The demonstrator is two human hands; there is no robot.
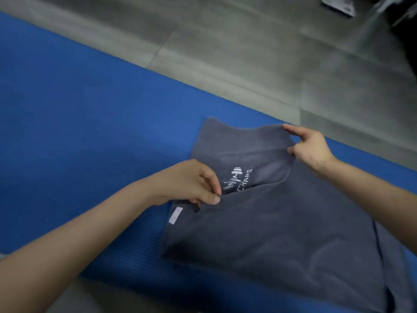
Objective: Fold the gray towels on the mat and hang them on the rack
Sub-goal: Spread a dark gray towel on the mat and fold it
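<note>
Two hands are in the shot, with one blue mat [90,132] and one gray towel [282,233] that can be counted for sure. A dark seam runs under the right forearm, and I cannot tell whether it is a fold or a second towel.

The towel lies on the mat, spread between and below both hands. The left hand [191,184] has thumb and fingers curled, pinching the towel's edge. Just beside its fingertips is one white embroidered logo [237,179], and just below its wrist side one small white label [176,215] sits on the towel's hem.

The right hand [309,147] pinches the far corner of a raised flap, thumb and forefinger closed on the cloth. The hands are well apart, with the lifted flap stretched between them. Beyond the right hand the mat ends and the gray tiled floor [225,53] begins.
</note>
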